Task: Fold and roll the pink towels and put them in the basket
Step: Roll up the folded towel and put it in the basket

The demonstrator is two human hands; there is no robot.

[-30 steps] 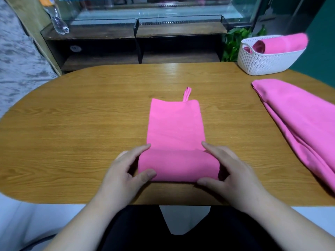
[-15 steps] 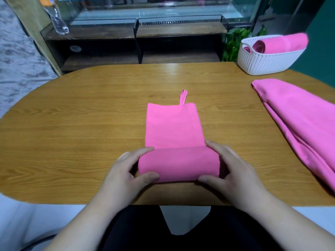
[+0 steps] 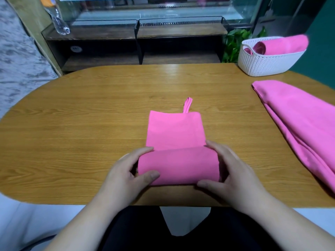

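At the upper left of the frame a clear plastic bottle [image 3: 57, 20] hangs against a wooden post, above a dark shelf unit [image 3: 137, 44] that runs across the top. Below it the oval wooden table [image 3: 72, 127] fills the middle of the frame.

From the lower left, the left forearm rises toward the centre, and the left hand [image 3: 125, 171] grips the left end of the half-rolled pink towel [image 3: 178, 164]: thumb pressed on the near side of the roll, fingers curled over its top. The rolled part lies at lower centre, near the table's near edge; its unrolled flat part stretches toward the frame's top, ending in a small hanging loop [image 3: 187, 105].

The right hand [image 3: 233, 171] mirrors this from the lower right, thumb at the near underside, fingers wrapped over the right end of the roll, wrist angled inward.

Farther right, a second pink towel [image 3: 299, 124] lies loosely folded along the right edge of the table. At upper right stands a white woven basket [image 3: 268, 64] holding a rolled pink towel [image 3: 284, 45], with a green plant [image 3: 233, 44] just left of it.
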